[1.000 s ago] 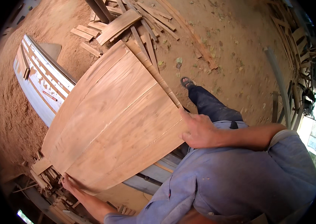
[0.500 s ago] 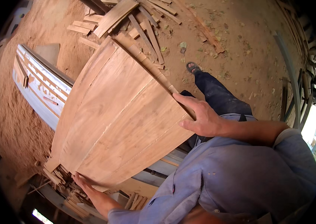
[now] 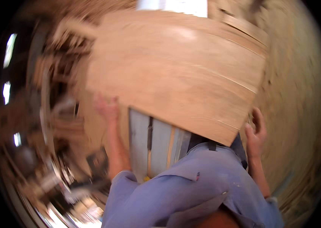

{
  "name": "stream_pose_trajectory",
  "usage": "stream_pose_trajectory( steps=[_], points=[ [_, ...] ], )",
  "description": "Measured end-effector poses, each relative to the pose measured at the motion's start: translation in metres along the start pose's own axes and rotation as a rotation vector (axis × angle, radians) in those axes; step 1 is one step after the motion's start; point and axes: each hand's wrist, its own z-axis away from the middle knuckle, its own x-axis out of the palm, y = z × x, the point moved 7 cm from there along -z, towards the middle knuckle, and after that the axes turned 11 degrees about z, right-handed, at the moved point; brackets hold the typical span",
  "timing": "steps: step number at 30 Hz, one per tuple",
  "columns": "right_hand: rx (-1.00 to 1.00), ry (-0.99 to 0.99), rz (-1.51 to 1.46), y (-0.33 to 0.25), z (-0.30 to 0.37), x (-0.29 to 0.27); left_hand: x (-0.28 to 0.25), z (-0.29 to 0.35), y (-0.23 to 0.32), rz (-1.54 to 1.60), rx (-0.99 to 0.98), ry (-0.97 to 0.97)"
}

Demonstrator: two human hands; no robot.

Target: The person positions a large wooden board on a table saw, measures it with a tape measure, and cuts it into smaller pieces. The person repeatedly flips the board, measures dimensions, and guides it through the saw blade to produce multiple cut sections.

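Note:
A broad light-brown wooden panel (image 3: 168, 76) lies in front of me, built of boards with pale seam lines and a tapering outline. My left hand (image 3: 108, 109) is at its near left edge, fingers spread and smeared by motion; whether the fingertips touch the wood I cannot tell. Beside the near right corner is my right hand (image 3: 256, 135), its thumb and fingers apart and curved, with nothing in them. Under the panel, close to my body, shows a grey slatted surface (image 3: 139, 133) with a dark bar (image 3: 150, 133) along it.
A white piece (image 3: 172, 7) shows beyond the panel's far edge. Blurred wood scraps (image 3: 69, 34) are heaped at the far left. A dark square object (image 3: 98, 161) sits left of the slatted surface. Brown earth floor (image 3: 289, 95) stretches along the right.
My view has swung round, so the panel now lies more crosswise. My right hand has come off the panel's edge. My left hand's fingers have spread at the near left edge.

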Motion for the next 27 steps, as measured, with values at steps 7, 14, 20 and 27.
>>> stream_pose_trajectory(
  steps=[7,14,20,27],
  points=[
    [-0.128,-0.380,-0.057,-0.045,-0.009,0.029,-0.099,0.312,0.003,-0.043,-0.933,-0.188],
    [-0.588,-0.583,0.007,-0.106,0.015,0.069,-0.166,0.404,0.023,-0.330,-0.880,-0.019],
    [-0.414,-0.684,0.080,-0.069,0.033,0.078,-0.143,0.505,0.032,-0.196,-0.951,0.103],
    [-0.624,-0.913,0.266,-0.106,0.082,0.104,-0.122,0.424,0.061,0.336,-1.057,0.083]
  ],
)
